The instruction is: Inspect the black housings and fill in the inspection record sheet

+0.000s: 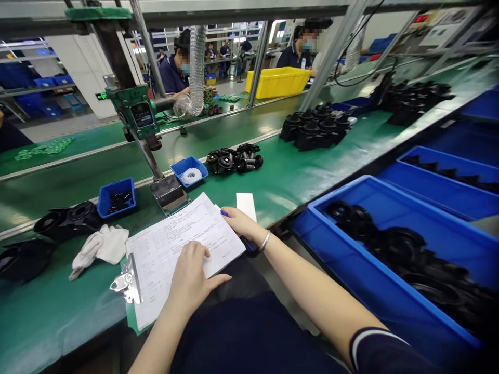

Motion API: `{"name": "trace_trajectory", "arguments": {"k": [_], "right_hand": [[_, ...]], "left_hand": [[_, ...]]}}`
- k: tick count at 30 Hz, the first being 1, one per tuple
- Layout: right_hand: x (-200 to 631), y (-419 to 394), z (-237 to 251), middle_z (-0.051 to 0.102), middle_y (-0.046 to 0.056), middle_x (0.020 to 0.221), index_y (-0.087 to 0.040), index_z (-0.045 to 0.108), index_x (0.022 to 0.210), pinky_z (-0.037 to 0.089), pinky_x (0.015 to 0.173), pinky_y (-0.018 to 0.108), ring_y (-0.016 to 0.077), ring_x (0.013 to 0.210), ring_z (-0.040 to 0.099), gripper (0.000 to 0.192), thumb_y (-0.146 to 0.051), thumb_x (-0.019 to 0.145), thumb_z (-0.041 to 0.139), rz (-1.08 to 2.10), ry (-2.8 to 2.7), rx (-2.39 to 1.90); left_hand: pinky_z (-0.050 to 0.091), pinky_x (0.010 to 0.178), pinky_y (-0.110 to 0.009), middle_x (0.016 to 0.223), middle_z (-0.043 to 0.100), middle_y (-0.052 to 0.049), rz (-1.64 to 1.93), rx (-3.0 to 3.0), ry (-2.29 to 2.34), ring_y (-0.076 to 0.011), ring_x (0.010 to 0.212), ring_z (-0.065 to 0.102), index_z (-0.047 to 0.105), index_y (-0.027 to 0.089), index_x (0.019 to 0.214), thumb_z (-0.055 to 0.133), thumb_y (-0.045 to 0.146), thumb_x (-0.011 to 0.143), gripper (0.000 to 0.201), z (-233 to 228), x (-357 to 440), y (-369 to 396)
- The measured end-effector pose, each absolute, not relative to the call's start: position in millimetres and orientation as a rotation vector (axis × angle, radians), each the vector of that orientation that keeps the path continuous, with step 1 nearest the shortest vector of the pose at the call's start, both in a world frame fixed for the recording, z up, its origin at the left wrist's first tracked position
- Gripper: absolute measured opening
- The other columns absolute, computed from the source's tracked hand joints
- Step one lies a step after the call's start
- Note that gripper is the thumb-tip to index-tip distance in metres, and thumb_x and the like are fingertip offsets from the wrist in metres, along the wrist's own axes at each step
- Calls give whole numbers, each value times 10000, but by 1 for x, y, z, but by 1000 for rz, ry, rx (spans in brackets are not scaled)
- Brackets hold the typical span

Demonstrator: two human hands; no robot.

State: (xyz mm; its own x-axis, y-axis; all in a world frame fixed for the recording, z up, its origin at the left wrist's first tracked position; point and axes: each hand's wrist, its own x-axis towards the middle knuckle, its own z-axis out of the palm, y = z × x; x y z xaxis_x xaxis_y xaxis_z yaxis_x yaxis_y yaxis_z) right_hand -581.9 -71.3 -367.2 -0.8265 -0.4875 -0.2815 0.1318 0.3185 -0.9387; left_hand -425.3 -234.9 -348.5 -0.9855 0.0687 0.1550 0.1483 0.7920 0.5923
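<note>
A clipboard with printed sheets (pixel 167 239) lies tilted at the bench's front edge, its metal clip (pixel 127 280) on the left. My left hand (pixel 193 272) rests on the sheets, fingers bent and thumb spread away, holding nothing. At the clipboard's right edge, my right hand (pixel 242 226) is closed around a blue pen (pixel 224 213), whose tip end shows past the fingers. Something dark with a blue streak shows beneath that wrist; I cannot make out what it is. A small white card (pixel 246 203) lies just beyond my right hand.
White gloves (pixel 102 244) and a small blue bin of black parts (pixel 117 198) lie left. A green press (pixel 136 111) stands behind the clipboard, beside a bin of white rings (pixel 189 172). Black parts (pixel 234 158) sit farther back. A large blue crate (pixel 364 182) stands right. People sit opposite.
</note>
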Motion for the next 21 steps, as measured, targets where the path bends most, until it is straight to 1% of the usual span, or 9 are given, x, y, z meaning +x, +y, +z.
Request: {"name": "trace_trajectory", "arguments": {"k": [4,8,11,15,21], "right_hand": [[-585,-67,-366,391,-76,578,-194,414,748,239,377,154,59,466,372,385,-492,802,652,-1540,2051,-328],[-590,-62,-367,380,-86,557,-197,401,747,226,359,148,48,430,341,372,-467,815,648,-1564,1990,-331],[-593,-58,-370,369,-101,517,-211,386,758,213,320,155,51,381,310,339,-436,840,626,-1595,1927,-318],[-597,-55,-375,364,-115,474,-225,371,774,203,289,164,60,333,293,280,-381,891,573,-1624,1845,-320],[-600,-54,-375,359,-124,470,-229,359,769,193,281,163,54,313,280,279,-347,904,573,-1625,1834,-320]], "left_hand": [[453,785,-399,971,482,-41,-754,-228,-2839,-239,908,469,441,195,930,792,404,725,457,-352,-441,-212],[458,767,-393,992,475,-45,-690,-266,-2849,-241,906,476,427,202,927,780,348,747,422,-355,-454,-200],[460,774,-387,992,486,-42,-755,-288,-2873,-237,914,490,432,209,939,752,323,781,374,-357,-461,-197],[457,834,-400,1019,511,-41,-913,-280,-2901,-231,966,502,460,217,993,692,335,839,302,-359,-463,-199],[444,887,-391,1053,532,-36,-1065,-230,-2919,-212,1014,511,491,233,1041,634,281,884,217,-361,-462,-205]]}}
